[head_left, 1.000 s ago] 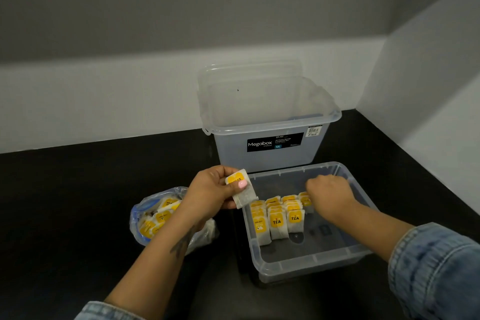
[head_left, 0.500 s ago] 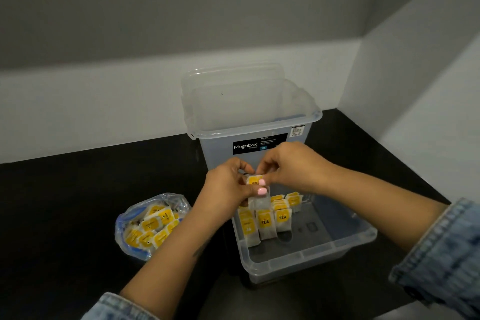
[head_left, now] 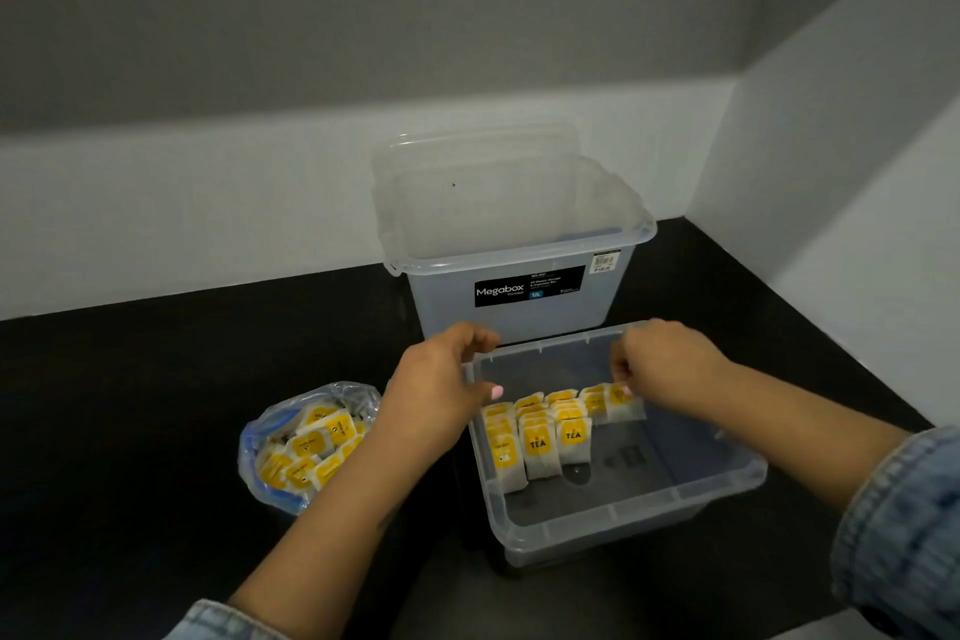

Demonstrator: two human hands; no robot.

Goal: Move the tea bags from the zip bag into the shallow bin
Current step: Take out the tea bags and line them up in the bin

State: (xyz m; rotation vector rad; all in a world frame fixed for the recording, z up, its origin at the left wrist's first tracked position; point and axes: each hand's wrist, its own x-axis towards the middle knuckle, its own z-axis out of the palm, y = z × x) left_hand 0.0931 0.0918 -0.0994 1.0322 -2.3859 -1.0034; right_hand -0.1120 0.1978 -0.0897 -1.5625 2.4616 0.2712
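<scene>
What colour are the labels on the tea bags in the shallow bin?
Yellow, with dark "TEA" lettering, on white tea bags in the shallow bin; head view.

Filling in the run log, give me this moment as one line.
right hand placing tea bag in shallow bin | left hand empty at bin edge | zip bag not empty

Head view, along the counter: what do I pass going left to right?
zip bag with tea bags still inside → left hand at the bin's left rim → rows of tea bags → right hand on the rightmost tea bag → right wall of the shallow bin.
</scene>
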